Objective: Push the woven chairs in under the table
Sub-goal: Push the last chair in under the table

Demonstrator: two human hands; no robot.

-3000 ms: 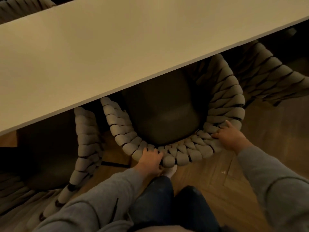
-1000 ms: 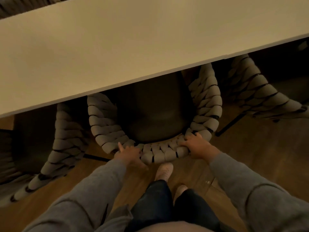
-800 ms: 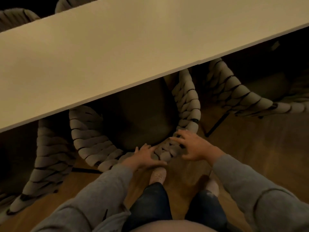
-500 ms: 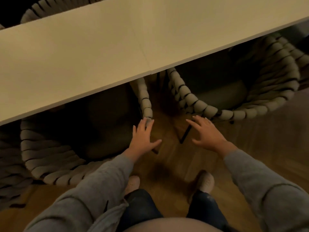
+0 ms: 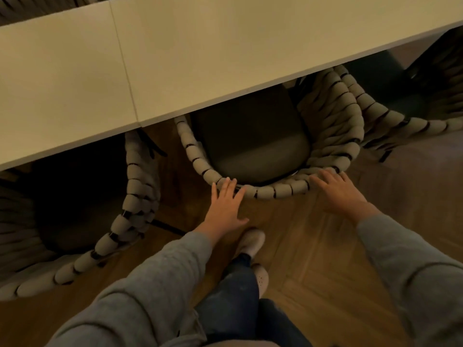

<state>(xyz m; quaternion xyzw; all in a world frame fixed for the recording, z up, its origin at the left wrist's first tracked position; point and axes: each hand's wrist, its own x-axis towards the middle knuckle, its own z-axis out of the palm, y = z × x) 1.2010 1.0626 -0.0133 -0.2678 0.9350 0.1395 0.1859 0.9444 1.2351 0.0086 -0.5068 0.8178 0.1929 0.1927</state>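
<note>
Middle chair is half under the table, its woven back poking out on the near side. The left hand and right hand lie flat at that back, grip apart, clasping nothing. Left chair juts out further, so I reckon more pushing remains; right chair crowds close alongside.
</note>
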